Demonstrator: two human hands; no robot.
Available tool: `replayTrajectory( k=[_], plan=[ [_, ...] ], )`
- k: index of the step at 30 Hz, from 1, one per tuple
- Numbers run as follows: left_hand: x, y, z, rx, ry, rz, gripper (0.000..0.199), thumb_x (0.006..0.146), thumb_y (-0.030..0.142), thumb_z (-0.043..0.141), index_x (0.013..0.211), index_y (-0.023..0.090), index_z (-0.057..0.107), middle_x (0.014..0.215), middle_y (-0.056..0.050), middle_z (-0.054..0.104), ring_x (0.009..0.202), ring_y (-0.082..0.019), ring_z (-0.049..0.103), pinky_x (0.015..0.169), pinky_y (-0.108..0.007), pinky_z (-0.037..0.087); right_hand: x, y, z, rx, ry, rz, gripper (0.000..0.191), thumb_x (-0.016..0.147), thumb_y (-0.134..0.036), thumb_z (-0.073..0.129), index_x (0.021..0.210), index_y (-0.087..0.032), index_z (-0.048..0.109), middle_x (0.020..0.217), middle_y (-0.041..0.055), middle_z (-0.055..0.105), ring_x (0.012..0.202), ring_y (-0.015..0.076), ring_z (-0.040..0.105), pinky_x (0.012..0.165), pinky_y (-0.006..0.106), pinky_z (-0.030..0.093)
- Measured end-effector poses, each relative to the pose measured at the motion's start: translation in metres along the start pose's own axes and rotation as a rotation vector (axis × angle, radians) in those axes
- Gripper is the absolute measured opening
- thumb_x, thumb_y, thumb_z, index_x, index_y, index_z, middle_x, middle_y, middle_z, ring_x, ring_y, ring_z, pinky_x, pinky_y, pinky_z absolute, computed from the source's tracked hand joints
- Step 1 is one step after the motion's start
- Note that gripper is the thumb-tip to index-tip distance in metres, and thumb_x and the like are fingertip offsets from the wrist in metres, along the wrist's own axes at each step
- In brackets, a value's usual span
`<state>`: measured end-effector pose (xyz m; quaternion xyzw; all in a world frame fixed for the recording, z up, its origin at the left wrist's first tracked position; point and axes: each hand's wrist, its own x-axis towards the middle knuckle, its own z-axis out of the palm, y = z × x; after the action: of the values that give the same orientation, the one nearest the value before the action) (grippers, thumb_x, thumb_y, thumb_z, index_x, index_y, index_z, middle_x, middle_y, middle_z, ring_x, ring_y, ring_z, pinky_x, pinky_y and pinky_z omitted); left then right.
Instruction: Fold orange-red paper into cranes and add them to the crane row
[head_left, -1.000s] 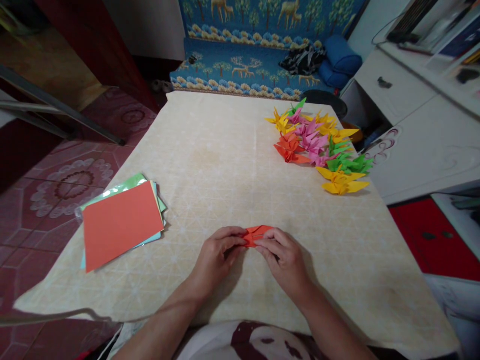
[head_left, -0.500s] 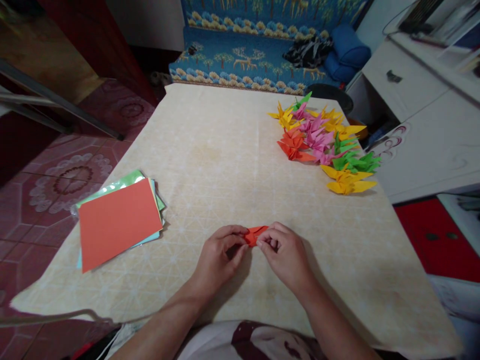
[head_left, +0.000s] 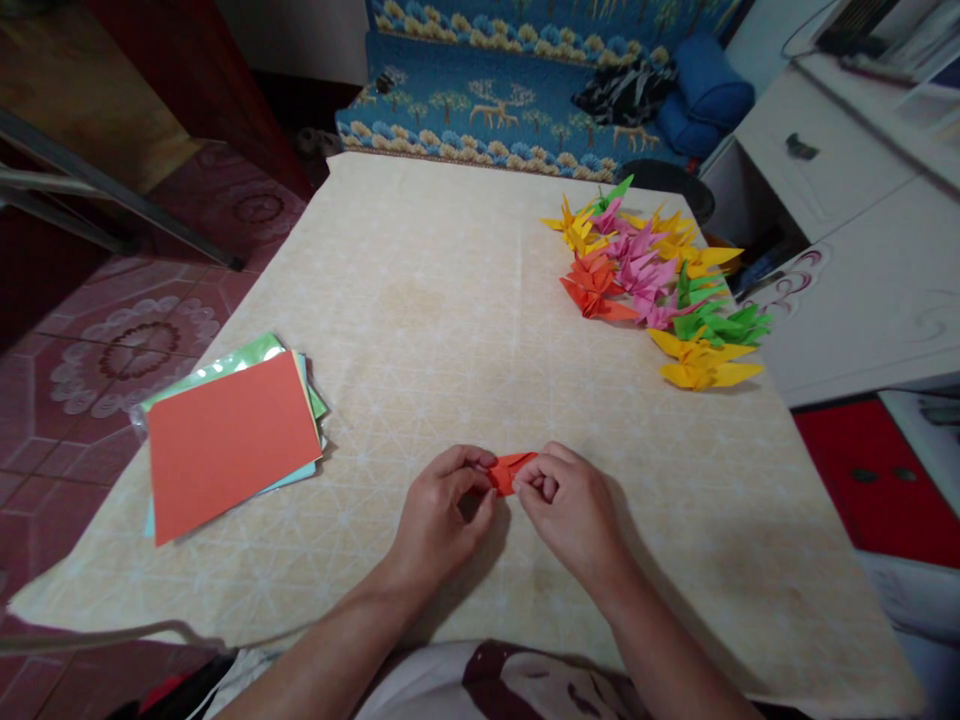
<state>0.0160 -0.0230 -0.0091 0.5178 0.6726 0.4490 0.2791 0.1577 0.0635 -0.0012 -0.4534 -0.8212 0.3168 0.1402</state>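
Observation:
A small folded piece of red-orange paper is held low over the table, near its front edge. My left hand pinches its left end between thumb and fingers. On the right end, the thumb and curled fingers of my right hand are closed. Folds show on the paper's upper face between the hands; its ends are hidden by my fingertips.
At the left lies a stack of coloured sheets with a red-orange sheet on top. Several folded paper cranes in yellow, pink, green and red crowd the table's back right. Beyond the cloth-covered table is a blue patterned seat.
The camera view has shifted slightly, so the cranes appear farther right and the sheets farther left. Both hands keep nearly the same hold on the folded paper.

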Motion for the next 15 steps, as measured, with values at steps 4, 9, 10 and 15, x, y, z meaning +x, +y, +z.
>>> replayTrajectory(
  k=[4, 9, 10, 15],
  plan=[
    [-0.0006, -0.0003, 0.0011, 0.001, 0.002, -0.002, 0.012, 0.076, 0.007, 0.058, 0.072, 0.016, 0.066, 0.097, -0.008, 0.064, 0.093, -0.018, 0.061, 0.08, -0.03, 0.05, 0.0004, -0.0017, -0.0009, -0.019, -0.002, 0.011, 0.016, 0.07, -0.009, 0.055, 0.06, -0.021, 0.058, 0.067, -0.0027, 0.056, 0.056, 0.0098, 0.047, 0.051, 0.022, 0.029],
    [0.0002, -0.0011, 0.0022, 0.011, 0.007, -0.014, 0.012, 0.074, 0.006, 0.059, 0.07, 0.016, 0.065, 0.096, -0.008, 0.064, 0.091, -0.018, 0.061, 0.079, -0.03, 0.05, 0.0025, -0.0022, -0.0015, -0.029, -0.002, 0.027, 0.014, 0.07, -0.01, 0.055, 0.061, -0.021, 0.057, 0.068, -0.0026, 0.058, 0.058, 0.0105, 0.049, 0.052, 0.022, 0.031],
    [0.0003, -0.001, 0.0019, 0.005, 0.007, -0.011, 0.013, 0.074, 0.005, 0.059, 0.073, 0.016, 0.066, 0.096, -0.007, 0.064, 0.09, -0.017, 0.061, 0.078, -0.029, 0.05, 0.0027, -0.0016, -0.0008, -0.02, -0.002, 0.028, 0.014, 0.07, -0.009, 0.055, 0.063, -0.021, 0.056, 0.068, -0.0027, 0.057, 0.059, 0.0108, 0.05, 0.053, 0.021, 0.032],
    [-0.0006, -0.0003, 0.0, -0.025, -0.007, 0.025, 0.03, 0.075, 0.001, 0.057, 0.097, 0.019, 0.069, 0.097, -0.006, 0.064, 0.089, -0.016, 0.061, 0.078, -0.028, 0.05, 0.0013, 0.0047, 0.0046, 0.042, 0.007, 0.067, 0.014, 0.069, -0.009, 0.053, 0.072, -0.023, 0.054, 0.065, -0.0033, 0.058, 0.059, 0.0117, 0.051, 0.053, 0.021, 0.034]
  ],
)
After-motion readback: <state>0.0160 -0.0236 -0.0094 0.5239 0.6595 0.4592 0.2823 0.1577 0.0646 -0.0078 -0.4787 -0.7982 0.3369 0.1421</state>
